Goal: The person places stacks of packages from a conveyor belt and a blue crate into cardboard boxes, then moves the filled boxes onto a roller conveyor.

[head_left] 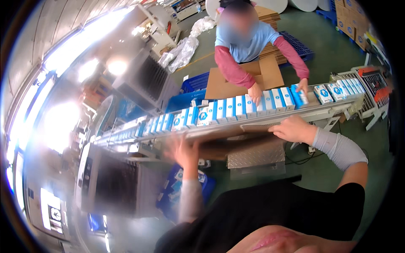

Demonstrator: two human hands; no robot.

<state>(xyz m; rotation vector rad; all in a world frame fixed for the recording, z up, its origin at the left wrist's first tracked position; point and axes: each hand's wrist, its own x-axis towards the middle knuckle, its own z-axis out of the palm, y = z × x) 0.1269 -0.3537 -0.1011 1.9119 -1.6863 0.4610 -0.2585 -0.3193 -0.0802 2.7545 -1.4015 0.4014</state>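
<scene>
A brown cardboard box (pixel 240 139) is held low in front of the conveyor, its inside dark and partly blurred. My right hand (pixel 292 129) is closed on the box's right end, fingers over the cardboard edge. Beside the left end is my left hand (pixel 183 152), raised, its fingers apart and smeared by motion; whether it touches the cardboard I cannot tell. Just beyond both hands, a row of blue-and-white cartons (pixel 230 109) stands upright along the conveyor (pixel 249 122).
Across the conveyor, a co-worker (pixel 244 40) has both hands on the cartons. An open cardboard box (pixel 223 88) stands by them. Below the conveyor are a metal tread plate (pixel 257 159) and a blue bin (pixel 206 185) with cartons. A roller section (pixel 373 84) is at the far right.
</scene>
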